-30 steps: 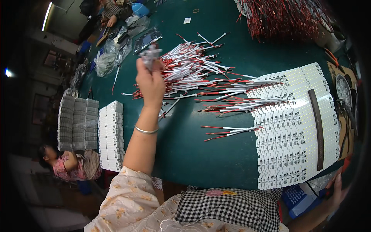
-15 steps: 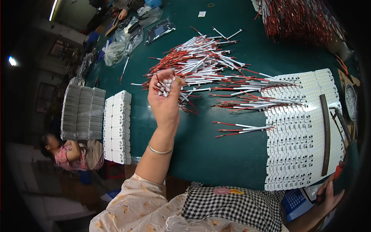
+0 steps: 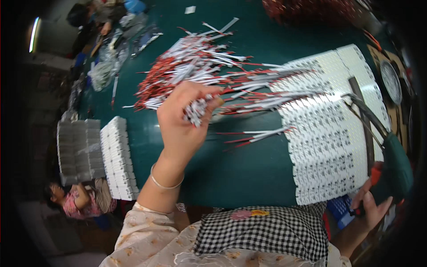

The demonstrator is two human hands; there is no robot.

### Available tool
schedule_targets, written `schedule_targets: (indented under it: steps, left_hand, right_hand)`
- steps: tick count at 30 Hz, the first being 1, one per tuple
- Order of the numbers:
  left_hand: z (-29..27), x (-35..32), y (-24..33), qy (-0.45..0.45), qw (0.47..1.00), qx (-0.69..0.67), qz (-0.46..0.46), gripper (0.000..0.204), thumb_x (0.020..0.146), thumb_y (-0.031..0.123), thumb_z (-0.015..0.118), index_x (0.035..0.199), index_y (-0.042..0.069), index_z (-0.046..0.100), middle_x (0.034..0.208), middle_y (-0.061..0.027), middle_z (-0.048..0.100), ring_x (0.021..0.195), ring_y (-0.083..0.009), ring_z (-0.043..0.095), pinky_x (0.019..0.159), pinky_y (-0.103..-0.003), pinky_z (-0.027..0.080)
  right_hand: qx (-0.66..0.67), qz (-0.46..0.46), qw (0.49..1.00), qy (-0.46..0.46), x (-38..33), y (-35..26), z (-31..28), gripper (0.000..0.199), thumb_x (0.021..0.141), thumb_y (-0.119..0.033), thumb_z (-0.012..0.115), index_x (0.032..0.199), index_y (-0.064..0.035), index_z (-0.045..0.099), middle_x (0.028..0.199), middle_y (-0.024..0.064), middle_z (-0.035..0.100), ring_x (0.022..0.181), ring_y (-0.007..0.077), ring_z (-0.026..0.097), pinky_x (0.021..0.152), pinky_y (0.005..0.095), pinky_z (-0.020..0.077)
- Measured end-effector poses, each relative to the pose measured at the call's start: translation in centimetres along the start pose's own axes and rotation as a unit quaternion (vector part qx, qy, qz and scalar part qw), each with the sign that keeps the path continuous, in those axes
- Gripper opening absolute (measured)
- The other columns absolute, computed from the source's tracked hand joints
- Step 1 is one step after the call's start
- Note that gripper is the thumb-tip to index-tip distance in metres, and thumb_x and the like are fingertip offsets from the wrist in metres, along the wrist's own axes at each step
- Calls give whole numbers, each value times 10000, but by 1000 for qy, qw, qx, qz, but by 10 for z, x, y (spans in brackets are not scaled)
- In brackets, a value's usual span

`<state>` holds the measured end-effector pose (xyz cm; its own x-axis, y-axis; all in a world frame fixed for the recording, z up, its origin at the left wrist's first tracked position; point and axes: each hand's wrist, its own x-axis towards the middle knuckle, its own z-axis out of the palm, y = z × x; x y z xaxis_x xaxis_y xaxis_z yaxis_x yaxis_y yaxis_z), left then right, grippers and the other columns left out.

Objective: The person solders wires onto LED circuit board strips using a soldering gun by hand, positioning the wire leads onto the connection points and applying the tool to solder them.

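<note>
My left hand (image 3: 175,127) is closed around a bundle of white-sleeved red wires (image 3: 195,112), their ends bunched toward me. Just beyond it lies a big heap of the same wires (image 3: 175,66). On the right, overlapping white LED boards (image 3: 320,151) form a long fan, with several groups of wires (image 3: 260,101) resting their white ends on its left part. At the lower right my right hand (image 3: 372,213) grips a green soldering gun (image 3: 397,164) with a red trigger. Its metal tip reaches over the boards; part of the grip is hidden.
A dark bar (image 3: 362,120) lies across the boards. Stacks of white boards (image 3: 119,158) stand at the table's left edge, near a seated person (image 3: 80,200). Plastic bags (image 3: 104,66) lie far left. A round metal dish (image 3: 390,82) and more red wires (image 3: 311,11) are at the right.
The whole view has shifted. My left hand has turned, with the wire bundle still in it. The soldering gun has come further into view, its tip now over the boards.
</note>
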<state>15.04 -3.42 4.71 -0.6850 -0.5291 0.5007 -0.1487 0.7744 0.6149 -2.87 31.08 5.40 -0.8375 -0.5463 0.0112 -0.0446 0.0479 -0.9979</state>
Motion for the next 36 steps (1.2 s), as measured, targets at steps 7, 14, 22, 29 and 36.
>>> schedule_targets:
  steps: [7, 14, 22, 29, 36]
  left_hand:
    - [66, -1, 41, -209, 963, 34, 166, 292, 620, -63, 648, 898, 27, 639, 699, -79, 562, 614, -234, 582, 529, -317, 476]
    - [101, -5, 31, -182, 965, 11, 187, 404, 570, -72, 628, 953, 56, 631, 761, -84, 569, 651, -234, 586, 517, -327, 467]
    - [108, -9, 27, -178, 964, 43, 191, 421, 545, -54, 651, 945, 75, 650, 684, -50, 557, 571, -203, 567, 472, -300, 441]
    - [110, -10, 21, -163, 968, 20, 189, 413, 543, -40, 667, 940, 73, 654, 668, -46, 551, 542, -187, 550, 450, -289, 424]
    - [111, -13, 20, -158, 970, 0, 182, 433, 533, -48, 669, 949, 69, 658, 667, -49, 541, 542, -184, 547, 445, -290, 420]
  right_hand:
    - [29, 65, 996, 47, -17, -3, 21, 751, 720, -213, 749, 1234, 148, 337, 632, 100, 507, 396, 125, 469, 362, 230, 401]
    - [55, 130, 987, 78, -25, -2, 28, 739, 693, -213, 782, 1208, 145, 390, 646, 92, 511, 403, 122, 470, 359, 226, 404]
    - [59, 141, 986, 61, -22, 2, 27, 739, 675, -187, 794, 1207, 146, 405, 668, 102, 526, 422, 119, 481, 366, 224, 410]
    - [41, 193, 980, 33, -26, 7, 28, 699, 687, -138, 763, 1225, 128, 405, 769, 140, 548, 449, 125, 489, 387, 240, 428]
    - [64, 216, 972, 71, -21, 1, 46, 628, 705, -106, 729, 1201, 111, 412, 767, 151, 556, 452, 131, 489, 389, 241, 430]
